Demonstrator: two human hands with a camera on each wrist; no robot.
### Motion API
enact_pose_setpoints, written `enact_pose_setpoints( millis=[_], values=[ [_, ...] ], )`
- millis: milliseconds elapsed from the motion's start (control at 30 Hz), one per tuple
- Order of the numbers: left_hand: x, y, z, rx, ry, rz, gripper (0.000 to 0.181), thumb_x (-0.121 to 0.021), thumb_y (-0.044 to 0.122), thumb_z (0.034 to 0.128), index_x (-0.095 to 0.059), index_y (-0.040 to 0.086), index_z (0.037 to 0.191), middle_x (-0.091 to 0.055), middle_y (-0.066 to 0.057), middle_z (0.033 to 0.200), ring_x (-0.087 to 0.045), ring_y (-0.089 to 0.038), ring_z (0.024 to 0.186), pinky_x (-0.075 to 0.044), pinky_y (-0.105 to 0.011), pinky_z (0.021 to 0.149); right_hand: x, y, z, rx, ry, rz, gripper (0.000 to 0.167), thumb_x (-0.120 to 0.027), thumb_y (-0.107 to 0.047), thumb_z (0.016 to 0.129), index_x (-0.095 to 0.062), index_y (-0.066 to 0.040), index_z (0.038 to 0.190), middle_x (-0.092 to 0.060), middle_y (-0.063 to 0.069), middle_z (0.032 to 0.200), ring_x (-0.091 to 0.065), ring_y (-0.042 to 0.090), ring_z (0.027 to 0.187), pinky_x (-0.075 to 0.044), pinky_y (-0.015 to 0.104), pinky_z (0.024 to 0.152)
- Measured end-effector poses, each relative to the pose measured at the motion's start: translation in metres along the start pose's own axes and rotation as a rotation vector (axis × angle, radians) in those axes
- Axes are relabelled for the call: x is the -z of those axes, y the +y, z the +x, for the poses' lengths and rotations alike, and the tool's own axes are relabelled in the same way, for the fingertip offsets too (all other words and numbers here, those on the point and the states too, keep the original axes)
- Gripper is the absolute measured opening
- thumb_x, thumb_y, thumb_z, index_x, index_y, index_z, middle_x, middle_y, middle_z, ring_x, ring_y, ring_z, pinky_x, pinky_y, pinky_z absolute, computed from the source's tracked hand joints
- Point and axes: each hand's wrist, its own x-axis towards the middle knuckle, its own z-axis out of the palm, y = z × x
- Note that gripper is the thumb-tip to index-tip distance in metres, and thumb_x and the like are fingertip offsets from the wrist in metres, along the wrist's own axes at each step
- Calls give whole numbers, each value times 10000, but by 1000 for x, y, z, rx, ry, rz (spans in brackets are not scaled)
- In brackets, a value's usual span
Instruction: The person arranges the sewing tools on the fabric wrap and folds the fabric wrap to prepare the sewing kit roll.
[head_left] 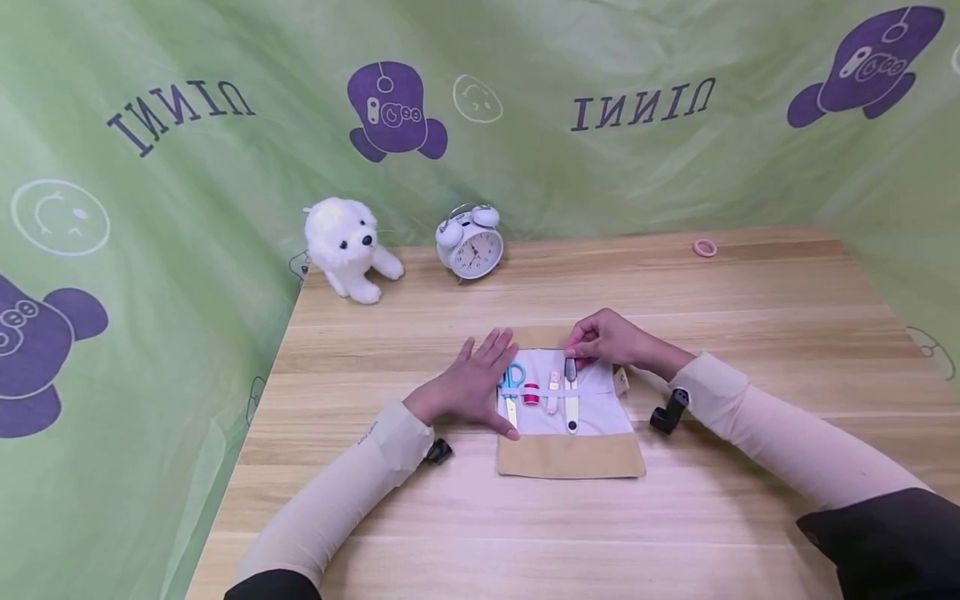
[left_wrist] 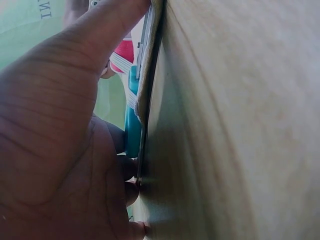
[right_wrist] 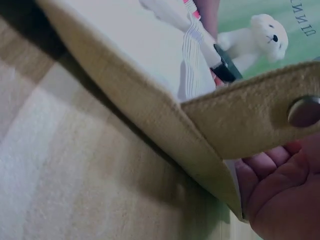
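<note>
A tan cloth roll point(head_left: 572, 457) with a white lining lies unfolded on the table. Under its white elastic band sit blue-handled scissors point(head_left: 512, 377), a red thread spool point(head_left: 531, 394), a small pink-and-white item point(head_left: 553, 393) and a slim white tool with a dark end point(head_left: 572, 408). My left hand point(head_left: 471, 385) rests spread over the roll's left edge, beside the scissors point(left_wrist: 132, 112). At the top right, my right hand point(head_left: 606, 340) pinches the white tool's dark end point(right_wrist: 227, 65); its fingertips are partly hidden in the right wrist view.
A white plush dog point(head_left: 347, 242) and a white twin-bell alarm clock point(head_left: 474, 246) stand at the back left of the wooden table point(head_left: 390, 333). A pink ring point(head_left: 705, 247) lies at the back right. The roll's snap strap point(right_wrist: 260, 112) sticks out on the right.
</note>
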Motion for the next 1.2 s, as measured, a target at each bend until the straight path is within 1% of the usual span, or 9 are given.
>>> enact_pose_setpoints(
  millis=[267,400,500,667,767,833,933,1067,1200],
  values=[
    [3,1,-1,-6,-5,2,1388,-708,823,658,-42,75,1618,131,-101,1701,107,-295,1583,-22,-588,1264,1,0,0,15,-69,-25,115,-707,3,893,-687,116,900,-768,158,798,-723,135,647,-615,279,655],
    [2,1,-1,-8,-6,7,1391,-699,833,657,-39,74,1618,136,-97,1701,113,-292,1583,-20,-587,1265,2,2,-2,-20,-126,21,104,-683,24,905,-668,126,906,-771,140,801,-731,136,670,-622,290,680],
    [1,0,0,-2,-10,12,1396,-691,841,656,-24,82,1619,151,-85,1699,130,-280,1581,-13,-581,1267,1,3,-2,-8,-146,38,107,-680,27,907,-668,134,914,-772,161,824,-738,137,684,-624,303,691],
    [0,-2,0,-2,-8,10,1395,-691,846,650,-36,88,1621,141,-87,1702,122,-277,1583,-26,-586,1267,1,3,-2,53,-168,-14,105,-698,19,894,-689,122,911,-764,218,855,-736,125,684,-621,292,680],
    [0,-2,0,-12,-11,4,1394,-695,843,649,-45,82,1620,131,-98,1703,106,-286,1585,-37,-593,1265,2,3,-2,69,-179,-83,95,-722,-5,881,-712,87,903,-764,186,825,-700,98,647,-596,239,630],
    [1,-2,1,-15,-17,5,1395,-690,845,652,-35,84,1621,137,-97,1702,108,-288,1584,-29,-593,1265,4,3,-1,61,-174,-121,90,-736,-24,876,-723,63,897,-761,144,793,-657,72,619,-553,198,586],
    [2,-3,1,-19,-22,11,1401,-689,844,654,-16,86,1620,151,-93,1700,120,-288,1582,-15,-592,1264,6,4,0,29,-170,-123,98,-738,-36,879,-722,47,928,-752,106,774,-631,70,604,-512,183,553],
    [3,-4,2,-18,-32,22,1414,-690,848,649,2,86,1619,171,-91,1696,142,-285,1579,-6,-590,1264,8,4,2,-7,-198,-71,133,-726,-34,888,-707,64,976,-768,123,832,-690,95,665,-566,215,595],
    [2,-5,1,-25,-43,15,1424,-698,845,642,2,80,1618,170,-101,1695,144,-289,1578,-5,-595,1263,6,5,2,-18,-225,-58,135,-738,-31,875,-723,70,963,-778,145,869,-711,96,691,-580,215,624]
  ],
)
